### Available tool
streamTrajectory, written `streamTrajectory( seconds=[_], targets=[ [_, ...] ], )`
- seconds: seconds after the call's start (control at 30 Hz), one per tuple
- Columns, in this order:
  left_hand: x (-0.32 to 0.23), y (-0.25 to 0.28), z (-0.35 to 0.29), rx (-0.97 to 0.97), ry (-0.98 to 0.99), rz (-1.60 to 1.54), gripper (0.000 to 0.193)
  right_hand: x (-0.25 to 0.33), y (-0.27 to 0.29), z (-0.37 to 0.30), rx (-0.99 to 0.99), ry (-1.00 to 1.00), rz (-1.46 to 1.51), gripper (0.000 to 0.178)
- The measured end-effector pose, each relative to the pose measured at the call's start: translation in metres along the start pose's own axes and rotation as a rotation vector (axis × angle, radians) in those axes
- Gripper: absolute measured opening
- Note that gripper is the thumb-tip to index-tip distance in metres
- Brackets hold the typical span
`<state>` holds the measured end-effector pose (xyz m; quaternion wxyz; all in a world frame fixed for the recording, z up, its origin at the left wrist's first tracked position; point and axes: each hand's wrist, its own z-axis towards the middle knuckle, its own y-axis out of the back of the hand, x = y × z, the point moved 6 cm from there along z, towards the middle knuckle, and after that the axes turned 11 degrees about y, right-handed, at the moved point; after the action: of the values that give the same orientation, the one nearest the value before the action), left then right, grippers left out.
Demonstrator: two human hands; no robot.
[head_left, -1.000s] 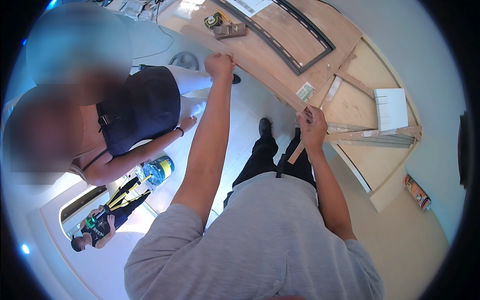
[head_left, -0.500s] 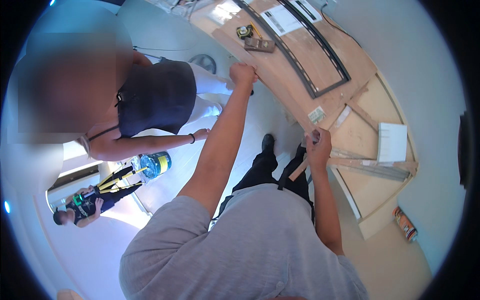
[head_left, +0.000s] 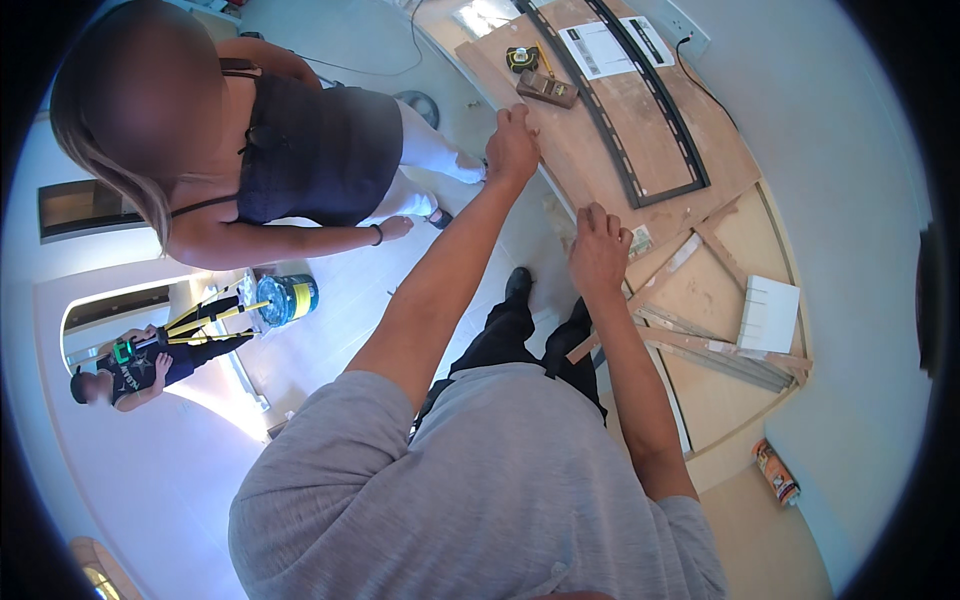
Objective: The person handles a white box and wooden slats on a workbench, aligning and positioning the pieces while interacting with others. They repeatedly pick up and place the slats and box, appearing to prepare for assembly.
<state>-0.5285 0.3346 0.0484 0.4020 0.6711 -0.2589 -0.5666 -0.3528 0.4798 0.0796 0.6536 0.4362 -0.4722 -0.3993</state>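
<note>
The left hand is being held curled at the near edge of the wooden panel, which is being spanned by both hands; whether anything is being gripped cannot be told. Just beyond it, the hand plane is being borne by the panel. Now the right hand is being brought closer to the left, knuckles up, fingers bent, any grip hidden; contact along the edge is seemingly being shifted. Beyond, the dark frame is being supported flat.

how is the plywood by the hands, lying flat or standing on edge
Lying flat: the plywood shows its broad face, with the hand plane and dark frame on it.
</note>
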Motion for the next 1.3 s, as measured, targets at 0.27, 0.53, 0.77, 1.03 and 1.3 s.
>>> streamTrajectory(
  seconds=[0.27,0.53,0.77,1.03,1.3],
  targets=[
    [-0.009,0.006,-0.018,0.148,-0.025,0.161,0.028,0.001,-0.002,0.004,0.108,-0.05,0.019,0.036],
    [-0.015,-0.004,-0.01,0.253,-0.235,0.364,0.035,-0.006,-0.004,0.006,0.01,-0.099,0.01,0.024],
    [-0.041,-0.003,-0.094,0.241,-0.17,0.274,0.06,-0.01,0.001,-0.003,-0.027,-0.07,0.099,0.023],
    [-0.03,-0.018,-0.124,0.271,-0.203,0.224,0.056,-0.165,-0.007,-0.082,-0.552,-0.719,0.747,0.012],
    [-0.033,-0.018,-0.126,0.318,-0.113,0.251,0.06,-0.205,-0.044,-0.085,-0.35,-0.963,1.237,0.014]
  ],
)
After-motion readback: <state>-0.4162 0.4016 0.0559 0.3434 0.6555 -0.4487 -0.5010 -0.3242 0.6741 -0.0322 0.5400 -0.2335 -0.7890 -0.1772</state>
